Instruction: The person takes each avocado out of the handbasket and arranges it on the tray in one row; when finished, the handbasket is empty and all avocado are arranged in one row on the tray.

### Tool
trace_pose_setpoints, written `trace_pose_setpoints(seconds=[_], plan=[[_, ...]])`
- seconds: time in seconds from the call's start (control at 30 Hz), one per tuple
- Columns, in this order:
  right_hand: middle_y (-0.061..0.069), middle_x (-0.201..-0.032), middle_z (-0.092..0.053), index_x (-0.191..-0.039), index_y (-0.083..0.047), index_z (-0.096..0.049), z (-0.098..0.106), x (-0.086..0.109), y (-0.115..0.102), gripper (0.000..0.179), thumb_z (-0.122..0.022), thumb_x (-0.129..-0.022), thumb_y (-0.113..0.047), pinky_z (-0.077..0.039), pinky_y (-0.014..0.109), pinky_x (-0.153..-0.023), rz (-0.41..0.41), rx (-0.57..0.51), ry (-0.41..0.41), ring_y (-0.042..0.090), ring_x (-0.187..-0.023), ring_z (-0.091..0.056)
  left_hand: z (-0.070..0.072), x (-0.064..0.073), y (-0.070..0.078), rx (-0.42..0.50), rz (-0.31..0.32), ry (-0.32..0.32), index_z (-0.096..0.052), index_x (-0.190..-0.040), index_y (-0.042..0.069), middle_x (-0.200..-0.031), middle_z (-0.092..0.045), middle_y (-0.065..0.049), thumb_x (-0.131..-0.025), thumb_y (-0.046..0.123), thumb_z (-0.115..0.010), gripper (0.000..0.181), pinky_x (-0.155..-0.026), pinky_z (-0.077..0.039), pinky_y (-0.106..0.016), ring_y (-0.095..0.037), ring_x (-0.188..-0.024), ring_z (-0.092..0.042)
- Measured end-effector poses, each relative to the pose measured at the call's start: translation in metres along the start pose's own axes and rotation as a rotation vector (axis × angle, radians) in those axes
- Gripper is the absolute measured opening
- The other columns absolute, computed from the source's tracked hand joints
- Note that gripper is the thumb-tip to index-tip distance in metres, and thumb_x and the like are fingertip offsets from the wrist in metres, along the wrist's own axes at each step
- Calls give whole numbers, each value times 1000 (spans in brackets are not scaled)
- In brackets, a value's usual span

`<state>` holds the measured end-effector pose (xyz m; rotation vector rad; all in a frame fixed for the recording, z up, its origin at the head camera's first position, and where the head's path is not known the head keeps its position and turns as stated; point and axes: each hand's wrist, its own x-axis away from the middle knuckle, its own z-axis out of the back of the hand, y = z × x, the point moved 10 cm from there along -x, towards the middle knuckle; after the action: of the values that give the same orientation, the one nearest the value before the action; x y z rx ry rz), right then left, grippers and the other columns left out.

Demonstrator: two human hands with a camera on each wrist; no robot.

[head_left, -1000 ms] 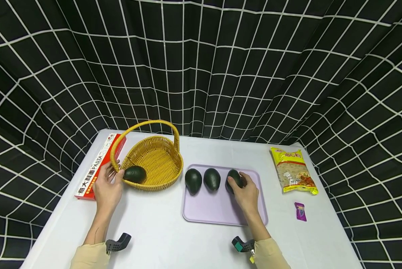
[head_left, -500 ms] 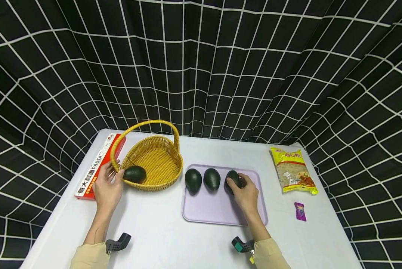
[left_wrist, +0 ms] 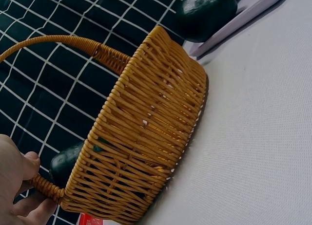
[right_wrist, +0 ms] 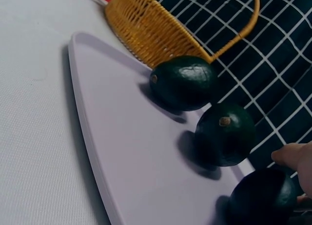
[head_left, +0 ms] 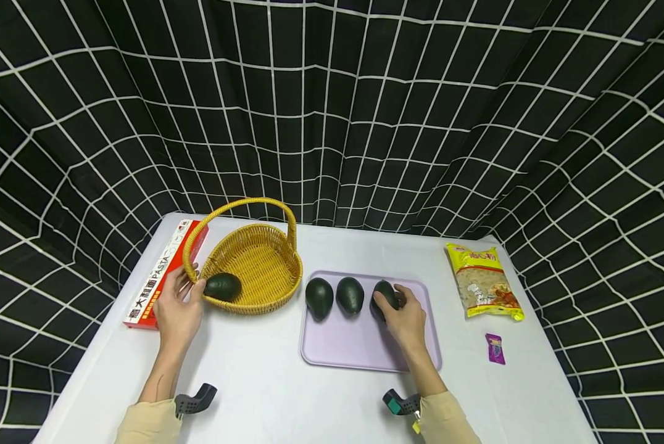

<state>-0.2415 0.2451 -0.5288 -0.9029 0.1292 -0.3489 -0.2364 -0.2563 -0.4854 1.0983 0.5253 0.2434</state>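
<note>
My left hand [head_left: 179,311] grips the base of the handle of a yellow wicker basket [head_left: 265,271], thumb on one side and fingers behind, as the left wrist view also shows. One dark green avocado [head_left: 223,287] lies inside the basket near that hand. On a lilac tray [head_left: 343,348] three more avocados stand in a row: a left avocado [head_left: 319,299], a middle avocado [head_left: 350,295] and a right avocado [head_left: 384,298]. Around the right one my right hand [head_left: 406,320] curls its thumb and fingers. That avocado rests at the tray's far right part.
A red and white pasta box [head_left: 160,277] lies left of the basket, partly behind my left hand. To the tray's right are a yellow food bag [head_left: 485,280] and a small purple packet [head_left: 495,349]. A black gridded curtain [head_left: 332,123] surrounds the white table [head_left: 287,401].
Over the last second the right avocado and my right hand have shifted very slightly to the left. My left hand keeps its grip on the basket handle, and the basket stays put.
</note>
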Motion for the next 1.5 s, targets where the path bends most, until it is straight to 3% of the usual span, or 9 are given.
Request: trace_pose_setpoints(seconds=[0.2,0.43,0.7,0.9,1.1,1.3,1.43,1.5], plan=[[25,-137,-66,-149,-6,-52,0,-1,0,73,-74,-95,-49,-60,55,-101,-6,-3,-10,43,-120,-67,-1,0,1,-10,8,1,-61,-139,2,-137,-68,-21,-97,8,-74,45,-104,-57,-39,-40,-125,-67],[24,-151,-55,-154,-5,-44,4,-4,-4,81,-72,-95,-52,-46,61,-118,-1,-58,-16,47,-139,-52,-1,1,0,-15,8,-1,-60,-139,2,-138,-68,-20,-97,7,-73,44,-105,-56,-41,-38,-126,-67],[11,-159,-51,-153,-16,-50,6,-4,-35,69,-74,-96,-47,-38,52,-127,126,-203,11,40,-148,-44,-2,0,-1,-17,6,-2,-60,-139,1,-138,-68,-19,-97,6,-73,44,-105,-57,-34,-37,-126,-67],[5,-155,-55,-150,-15,-54,-9,4,-88,60,-74,-98,-36,-36,37,-129,329,-349,-144,25,-149,-47,-1,1,-1,-17,13,-4,-60,-139,2,-139,-67,-20,-98,7,-73,44,-105,-56,-40,-39,-126,-66],[-1,-156,-55,-150,-20,-55,-34,11,-134,56,-74,-99,-32,-36,33,-129,449,-360,-317,21,-149,-47,-1,1,-1,-22,6,4,-60,-139,2,-138,-68,-18,-98,7,-72,43,-105,-57,-37,-36,-126,-67],[-2,-155,-55,-151,-16,-54,-65,14,-163,54,-72,-101,-25,-38,32,-128,522,-355,-435,19,-149,-47,-4,0,-4,-28,7,1,-60,-139,3,-138,-69,-16,-98,6,-72,43,-105,-57,-29,-32,-126,-68],[-5,-155,-55,-152,-15,-53,-89,18,-179,57,-71,-101,-33,-38,36,-128,520,-323,-503,21,-149,-47,-3,0,-4,-37,3,5,-60,-139,3,-138,-69,-16,-98,7,-72,43,-102,-56,-17,-32,-126,-68],[-4,-156,-54,-152,-16,-53,-101,20,-186,60,-71,-100,-38,-38,38,-128,517,-298,-534,21,-148,-47,-2,0,-4,-51,7,5,-60,-140,4,-139,-68,-16,-98,8,-72,43,-103,-57,-18,-32,-126,-68]])
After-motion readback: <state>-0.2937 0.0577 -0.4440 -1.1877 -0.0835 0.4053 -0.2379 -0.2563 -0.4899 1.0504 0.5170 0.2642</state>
